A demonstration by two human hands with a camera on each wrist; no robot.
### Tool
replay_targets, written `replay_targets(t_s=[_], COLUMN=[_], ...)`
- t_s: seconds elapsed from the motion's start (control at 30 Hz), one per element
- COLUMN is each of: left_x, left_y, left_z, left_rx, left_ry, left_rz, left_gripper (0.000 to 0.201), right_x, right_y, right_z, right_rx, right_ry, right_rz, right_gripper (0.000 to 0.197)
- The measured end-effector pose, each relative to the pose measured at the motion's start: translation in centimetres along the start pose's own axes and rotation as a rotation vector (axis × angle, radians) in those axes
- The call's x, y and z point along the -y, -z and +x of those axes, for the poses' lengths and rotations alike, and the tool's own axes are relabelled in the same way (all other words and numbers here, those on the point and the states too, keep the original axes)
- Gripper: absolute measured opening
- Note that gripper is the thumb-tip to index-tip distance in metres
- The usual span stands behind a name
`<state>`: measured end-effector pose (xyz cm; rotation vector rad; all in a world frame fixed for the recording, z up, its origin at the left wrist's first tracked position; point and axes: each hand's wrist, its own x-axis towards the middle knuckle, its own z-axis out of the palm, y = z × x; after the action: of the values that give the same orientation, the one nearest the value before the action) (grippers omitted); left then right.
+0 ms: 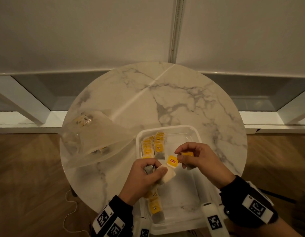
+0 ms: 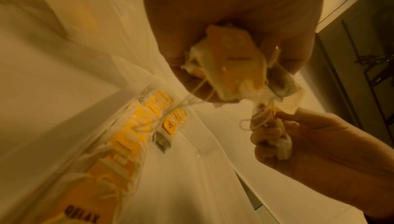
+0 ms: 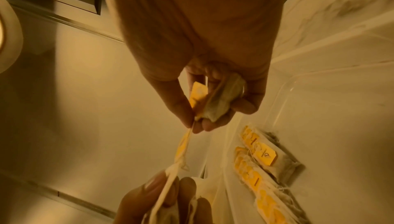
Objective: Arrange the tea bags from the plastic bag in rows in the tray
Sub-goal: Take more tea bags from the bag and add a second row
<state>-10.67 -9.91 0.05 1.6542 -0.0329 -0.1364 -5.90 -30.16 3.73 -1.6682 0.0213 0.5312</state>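
Above the clear plastic tray (image 1: 193, 130), my left hand (image 1: 148, 175) grips a bunch of tea bags (image 2: 236, 69) with tangled strings. My right hand (image 1: 191, 156) holds one tea bag (image 3: 221, 99) and pinches its string, which runs taut toward the left hand's bunch. A yellow tag (image 1: 172, 161) hangs between the two hands. Rows of tea bags with yellow tags (image 1: 154, 146) lie along the tray's left side, with more near its front (image 1: 154, 208). The clear plastic bag (image 1: 95, 139) lies on the table to the left with a few tea bags inside.
The tray sits on a round white marble table (image 1: 174, 93), whose far half is bare. A white wall and low white shelving (image 1: 37, 103) stand behind. A thin white cable (image 1: 69, 212) lies on the wooden floor at the left.
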Motion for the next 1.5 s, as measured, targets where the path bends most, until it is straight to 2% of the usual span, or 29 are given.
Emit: replay_targets(t_s=[0.27, 0.4, 0.57, 0.7, 0.8, 0.97, 1.07, 1.2, 1.33, 1.5], left_x=[-1.0, -1.2, -1.1, -1.0, -1.3, -1.3, -1.1, -1.5, -1.8, -1.5], left_y=[0.2, -0.1, -0.1, -0.1, 0.0, 0.2, 0.4, 0.5, 0.4, 0.7], left_z=[0.2, 0.3, 0.3, 0.1, 0.1, -0.1, -0.1, -0.3, -0.2, 0.0], left_rx=[-0.001, -0.006, -0.008, -0.015, -0.036, -0.024, -0.025, 0.000, -0.024, -0.064], left_ry=[-0.031, -0.035, -0.036, -0.041, -0.041, -0.049, -0.051, -0.033, 0.002, 0.035], left_rz=[-0.079, -0.084, -0.084, -0.066, -0.088, -0.106, -0.086, -0.137, -0.234, -0.282], left_gripper=[0.020, 0.026, 0.036, 0.030, 0.028, 0.023, 0.023, 0.013, 0.014, 0.020], right_x=[-0.2, -0.6, -0.6, 0.1, 0.4, 0.7, 1.0, 1.2, 1.0, -0.4], right_y=[-0.3, -1.5, -1.5, -0.2, 0.5, 0.9, 0.9, 1.0, 1.1, 0.8], right_z=[-0.4, -0.9, -1.3, -1.7, -1.7, -2.0, -2.2, -1.8, -1.8, -2.1], right_rx=[0.197, 0.274, 0.204, 0.151, 0.170, 0.187, 0.183, 0.183, 0.280, 0.334], right_ry=[-0.022, -0.066, -0.014, 0.063, 0.058, 0.058, 0.094, 0.094, 0.015, -0.014], right_rz=[0.061, 0.161, 0.144, 0.035, -0.034, -0.091, -0.080, -0.043, 0.049, 0.096], right_gripper=[0.011, 0.032, 0.022, 0.005, 0.013, 0.006, 0.007, 0.008, 0.006, 0.031])
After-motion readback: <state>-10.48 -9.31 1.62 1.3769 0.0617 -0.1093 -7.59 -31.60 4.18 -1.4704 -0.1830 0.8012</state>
